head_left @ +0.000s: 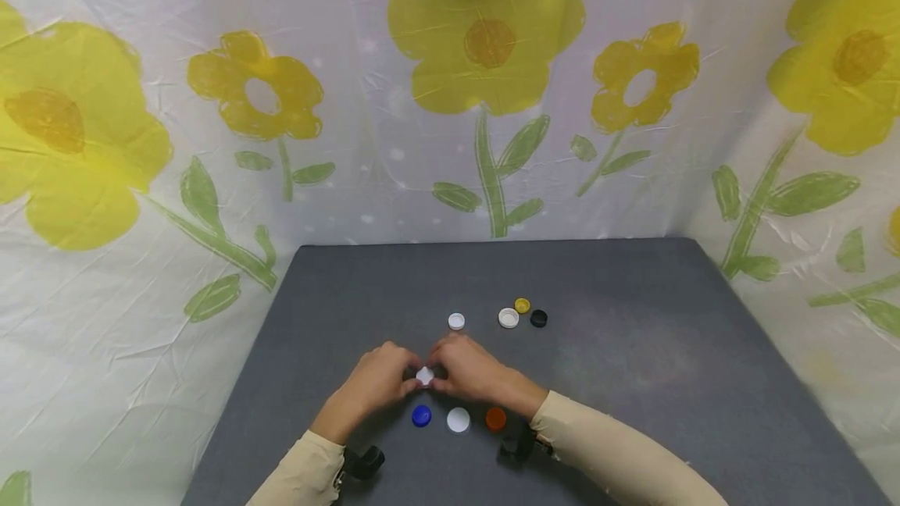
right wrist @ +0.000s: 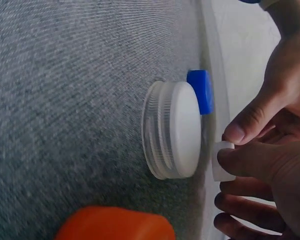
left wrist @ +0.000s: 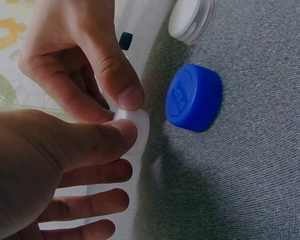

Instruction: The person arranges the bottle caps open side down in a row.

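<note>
My left hand [head_left: 376,379] and right hand [head_left: 473,369] pinch a small white cap [head_left: 425,376] just beyond the blue cap [head_left: 421,415]. That handling looks unfinished; a white lid [head_left: 458,420] and orange cap [head_left: 495,418] lie right of the blue cap.

Working remotely, I'm seeing plain white on the pinched piece [head_left: 425,376], a solid-blue cap [left wrist: 194,97] with a raised motif, a bright orange cap [head_left: 495,418] and a wide lid [right wrist: 186,130] that is showing white over clear, ribbed sides. I'm also spotting two white caps [head_left: 508,318], a yellow cap [head_left: 522,305] and a black cap [head_left: 539,318] against the flecked dark-grey tabletop [head_left: 633,334]. Cream is covering both sleeves [head_left: 626,447], while the pale backdrop [head_left: 366,45] I'm watching is carrying yellow flowers [head_left: 487,30], some orange-centred, some pale-centred, with green stems [head_left: 489,178] and leaves [head_left: 523,145].
</note>
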The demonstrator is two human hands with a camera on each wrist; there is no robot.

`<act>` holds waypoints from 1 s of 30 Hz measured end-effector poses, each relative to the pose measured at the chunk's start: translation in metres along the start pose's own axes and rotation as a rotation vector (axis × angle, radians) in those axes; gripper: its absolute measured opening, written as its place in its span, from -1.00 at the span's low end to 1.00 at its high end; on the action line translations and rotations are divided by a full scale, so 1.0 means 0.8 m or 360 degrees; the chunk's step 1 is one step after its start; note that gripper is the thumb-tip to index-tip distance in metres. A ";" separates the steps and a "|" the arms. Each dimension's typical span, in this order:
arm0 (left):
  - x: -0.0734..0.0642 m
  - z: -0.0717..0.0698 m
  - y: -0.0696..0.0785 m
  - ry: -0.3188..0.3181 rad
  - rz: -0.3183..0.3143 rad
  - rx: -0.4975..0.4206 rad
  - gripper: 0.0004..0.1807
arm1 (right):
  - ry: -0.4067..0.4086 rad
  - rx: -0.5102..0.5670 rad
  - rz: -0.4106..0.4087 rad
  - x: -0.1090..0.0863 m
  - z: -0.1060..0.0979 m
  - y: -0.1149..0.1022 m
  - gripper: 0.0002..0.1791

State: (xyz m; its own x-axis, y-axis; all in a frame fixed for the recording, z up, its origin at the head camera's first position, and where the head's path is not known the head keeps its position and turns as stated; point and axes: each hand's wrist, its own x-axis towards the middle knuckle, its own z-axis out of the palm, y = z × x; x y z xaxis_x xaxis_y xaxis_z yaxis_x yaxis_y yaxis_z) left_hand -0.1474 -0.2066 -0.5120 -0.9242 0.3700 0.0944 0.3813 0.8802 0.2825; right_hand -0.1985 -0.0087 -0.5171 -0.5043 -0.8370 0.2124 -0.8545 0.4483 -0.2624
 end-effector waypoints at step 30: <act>0.044 -0.040 -0.008 -0.0007 -0.0155 0.0085 -0.62 | 0.0038 -0.0026 0.0152 0.004 -0.042 0.031 -0.77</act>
State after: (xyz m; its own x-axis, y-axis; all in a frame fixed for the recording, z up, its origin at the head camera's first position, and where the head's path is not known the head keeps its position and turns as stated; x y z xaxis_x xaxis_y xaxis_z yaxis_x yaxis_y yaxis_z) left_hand -0.1829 -0.2088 -0.4802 -0.9570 0.2829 0.0647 0.2901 0.9267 0.2389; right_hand -0.2254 0.0104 -0.4912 -0.5861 -0.7826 0.2095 -0.8043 0.5309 -0.2669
